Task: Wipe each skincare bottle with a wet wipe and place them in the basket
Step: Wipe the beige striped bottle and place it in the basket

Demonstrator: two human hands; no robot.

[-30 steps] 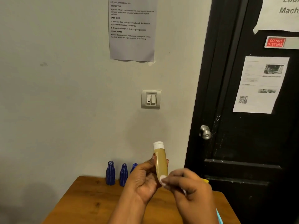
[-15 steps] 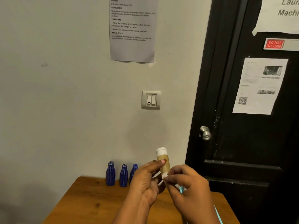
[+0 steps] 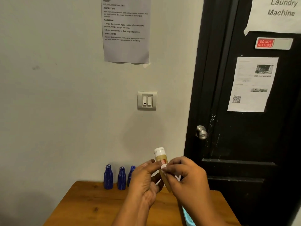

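Holding amber bottle (image 3: 160, 156) upright above table (image 3: 97, 206), left hand (image 3: 146, 180) clasped round its body as steady support, right hand (image 3: 187, 178) pinching wet wipe (image 3: 163, 167) against its side; blue basket (image 3: 189, 216) edge below.

blue bottles (image 3: 108, 176) (image 3: 121, 178) (image 3: 131, 172) 3 | amber bottle (image 3: 160, 157) 1 | wipe (image 3: 163, 167) 1 | hands (image 3: 145, 178) (image 3: 189, 176) 2

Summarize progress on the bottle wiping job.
Done: can't tell; only an edge of the basket shows, contents hidden. In hand: left hand grips the amber bottle, right hand pinches the wet wipe against it. Left: three blue bottles stand on the table by the wall.
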